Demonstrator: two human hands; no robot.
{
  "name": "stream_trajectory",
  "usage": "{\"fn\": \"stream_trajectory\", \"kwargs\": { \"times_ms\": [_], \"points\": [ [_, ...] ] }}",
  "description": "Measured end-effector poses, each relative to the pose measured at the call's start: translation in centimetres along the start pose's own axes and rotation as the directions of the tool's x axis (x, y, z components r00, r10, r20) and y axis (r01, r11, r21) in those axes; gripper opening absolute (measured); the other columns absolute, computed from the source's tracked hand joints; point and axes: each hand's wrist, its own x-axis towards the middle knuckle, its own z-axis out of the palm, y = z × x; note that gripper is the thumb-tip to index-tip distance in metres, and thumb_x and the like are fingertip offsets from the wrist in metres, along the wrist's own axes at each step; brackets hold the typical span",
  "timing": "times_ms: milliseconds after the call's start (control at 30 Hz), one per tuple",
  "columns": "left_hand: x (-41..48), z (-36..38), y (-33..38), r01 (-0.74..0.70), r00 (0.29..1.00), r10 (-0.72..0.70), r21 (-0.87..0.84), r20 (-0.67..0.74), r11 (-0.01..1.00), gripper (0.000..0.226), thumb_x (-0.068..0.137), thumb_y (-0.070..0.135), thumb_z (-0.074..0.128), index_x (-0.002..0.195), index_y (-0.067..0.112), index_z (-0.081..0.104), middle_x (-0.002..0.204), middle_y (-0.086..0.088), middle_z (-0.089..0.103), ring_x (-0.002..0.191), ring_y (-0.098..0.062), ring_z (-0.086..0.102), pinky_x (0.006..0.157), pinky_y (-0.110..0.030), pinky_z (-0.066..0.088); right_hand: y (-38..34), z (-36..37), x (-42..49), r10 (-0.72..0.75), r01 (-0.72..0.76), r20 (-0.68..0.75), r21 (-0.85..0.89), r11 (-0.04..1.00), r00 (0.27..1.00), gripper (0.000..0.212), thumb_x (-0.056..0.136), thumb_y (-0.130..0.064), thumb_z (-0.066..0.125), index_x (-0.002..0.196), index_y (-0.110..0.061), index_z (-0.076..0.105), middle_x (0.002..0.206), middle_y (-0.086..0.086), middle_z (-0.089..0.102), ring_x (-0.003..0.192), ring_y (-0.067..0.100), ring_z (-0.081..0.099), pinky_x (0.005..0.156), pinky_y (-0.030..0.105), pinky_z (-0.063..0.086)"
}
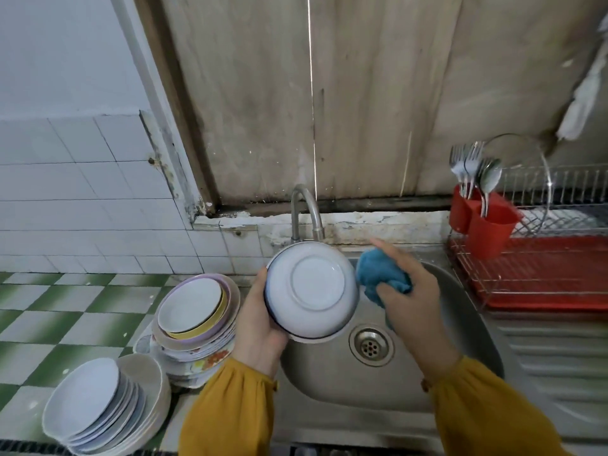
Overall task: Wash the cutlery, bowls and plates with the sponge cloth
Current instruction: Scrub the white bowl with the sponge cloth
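My left hand (260,319) grips the rim of a white bowl (311,287) with a dark edge, its underside turned toward me, above the steel sink (460,324). My right hand (409,291) holds a blue sponge cloth (378,273) against the bowl's right side. On the counter to the left stand a tilted stack of plates (194,311) and a stack of white bowls (95,406). Forks and spoons (473,172) stand in a red holder (483,225) at the right.
The tap (304,212) curves over the sink's back edge, just behind the bowl. A wire dish rack on a red tray (539,274) sits on the right drainboard, with a glass lid (526,185) upright in it. The drain (371,345) lies below the bowl. Green-checked tiles cover the left counter.
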Motion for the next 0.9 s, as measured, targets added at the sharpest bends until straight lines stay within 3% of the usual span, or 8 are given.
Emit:
{"fn": "stream_trajectory", "kwargs": {
  "times_ms": [67,167,333,433,533,633,767,900],
  "points": [
    [0.2,1.4,-1.0,0.027,0.998,-0.029,0.043,0.053,0.999,0.028,0.098,0.035,0.053,0.097,0.013,0.071,0.090,-0.010,0.075,0.092,-0.028,0.066,0.090,-0.046,0.050,0.4,-1.9,0.7,0.093,-0.087,0.047,-0.110,0.990,0.995,0.071,0.079,0.016,0.052,0.117,-0.043,0.061,0.132,-0.004,0.050,0.121,0.011,0.047,0.102,0.021,0.045],
    [0.7,4.0,-3.2,0.056,0.990,-0.071,0.114,0.125,0.992,0.028,0.099,0.033,0.050,0.097,0.015,0.071,0.089,-0.010,0.075,0.083,-0.024,0.071,0.075,-0.039,0.056,0.3,-5.6,1.7,0.158,-0.111,0.198,-0.231,0.967,0.967,0.068,0.075,0.004,0.063,0.116,-0.051,0.054,0.134,-0.010,0.041,0.125,0.007,0.039,0.085,-0.002,0.035],
    [0.9,7.3,-7.6,0.062,0.986,-0.088,0.183,0.138,0.981,0.028,0.096,0.033,0.056,0.113,0.014,0.069,0.107,-0.011,0.073,0.093,-0.026,0.071,0.076,-0.040,0.057,0.2,-13.0,2.2,0.296,-0.079,0.414,-0.465,0.882,0.861,0.105,0.059,-0.018,0.090,0.134,-0.060,0.031,0.135,-0.014,0.035,0.123,0.007,0.041,0.098,0.022,0.043],
    [0.0,10.7,-11.2,0.058,0.971,-0.109,0.232,0.212,0.971,0.021,0.097,0.031,0.055,0.098,0.019,0.072,0.096,-0.008,0.075,0.082,-0.023,0.072,0.068,-0.037,0.058,0.8,-16.9,1.7,0.303,-0.063,0.352,-0.556,0.829,0.886,0.120,0.047,-0.032,0.096,0.134,-0.061,0.018,0.135,-0.014,0.027,0.124,0.006,0.033,0.105,0.029,0.033],
    [-1.0,14.2,-15.5,0.002,0.942,-0.124,0.362,0.313,0.932,0.030,0.100,0.034,0.050,0.125,0.023,0.062,0.115,-0.006,0.071,0.106,-0.026,0.067,0.091,-0.046,0.054,1.8,-21.8,1.3,0.282,-0.093,0.240,-0.586,0.805,0.929,0.122,0.043,-0.038,0.097,0.140,-0.049,0.024,0.129,-0.011,0.036,0.120,0.007,0.039,0.104,0.029,0.035],
    [-2.3,17.6,-19.6,-0.130,0.883,-0.112,0.467,0.456,0.875,0.029,0.099,0.036,0.048,0.124,0.030,0.059,0.123,0.003,0.067,0.113,-0.018,0.063,0.096,-0.038,0.052,2.5,-27.6,0.6,0.221,-0.094,0.168,-0.553,0.828,0.961,0.117,0.044,-0.036,0.097,0.142,-0.041,0.033,0.127,-0.012,0.044,0.114,0.003,0.042,0.098,0.023,0.037],
    [-4.1,21.7,-25.3,-0.398,0.772,-0.147,0.649,0.619,0.648,0.071,0.069,0.045,0.082,0.129,0.051,0.044,0.135,0.012,0.046,0.123,-0.011,0.049,0.105,-0.035,0.045,3.0,-34.3,-0.6,0.135,-0.113,0.004,-0.519,0.848,0.991,0.109,0.043,-0.044,0.089,0.138,-0.038,0.035,0.124,-0.013,0.043,0.109,-0.001,0.039,0.086,0.005,0.032],
    [-5.3,25.4,-30.7,-0.651,0.644,-0.255,0.692,0.722,0.313,0.126,0.056,0.025,0.094,0.145,0.046,0.008,0.131,0.010,0.013,0.122,-0.004,0.020,0.109,-0.024,0.025,4.3,-40.4,-1.9,0.097,-0.144,-0.114,-0.551,0.822,0.989,0.105,0.054,-0.032,0.093,0.143,-0.033,0.037,0.126,-0.009,0.045,0.111,0.005,0.041,0.093,0.021,0.036]
  ]
}}
